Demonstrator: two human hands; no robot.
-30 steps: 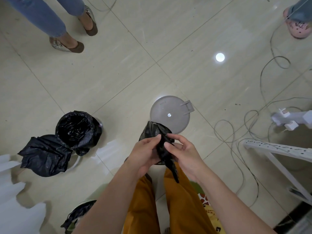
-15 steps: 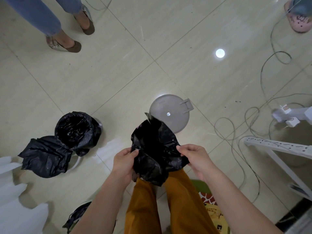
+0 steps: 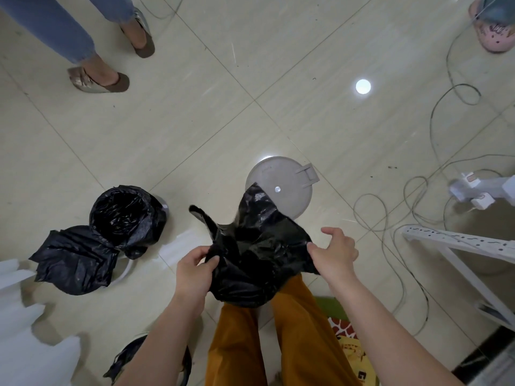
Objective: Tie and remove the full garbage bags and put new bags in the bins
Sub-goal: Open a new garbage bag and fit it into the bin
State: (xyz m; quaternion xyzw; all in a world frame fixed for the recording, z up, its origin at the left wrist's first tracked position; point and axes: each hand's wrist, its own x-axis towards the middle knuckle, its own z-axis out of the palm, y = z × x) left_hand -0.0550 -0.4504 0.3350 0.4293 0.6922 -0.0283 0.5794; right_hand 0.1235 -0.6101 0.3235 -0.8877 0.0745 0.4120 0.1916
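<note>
I hold a new black garbage bag (image 3: 255, 254) spread between both hands above my orange trousers. My left hand (image 3: 193, 267) pinches its left edge. My right hand (image 3: 334, 252) pinches its right edge with thumb and forefinger, the other fingers raised. Just behind the bag a grey round bin lid (image 3: 281, 186) lies on the floor. To the left stands a small bin lined with a black bag (image 3: 125, 215), its mouth open. A crumpled black bag (image 3: 75, 260) lies against that bin's left side.
Tiled floor all round. One person's feet in sandals (image 3: 106, 79) stand at top left, and a pink shoe (image 3: 493, 29) shows at top right. Loose cables (image 3: 418, 207) and a white rack (image 3: 459, 243) crowd the right. Another black bag (image 3: 125, 363) lies at bottom left.
The bag was a bunched wad between my hands. I have pulled my hands apart and it now hangs spread wide, one handle strap sticking up on the left.
</note>
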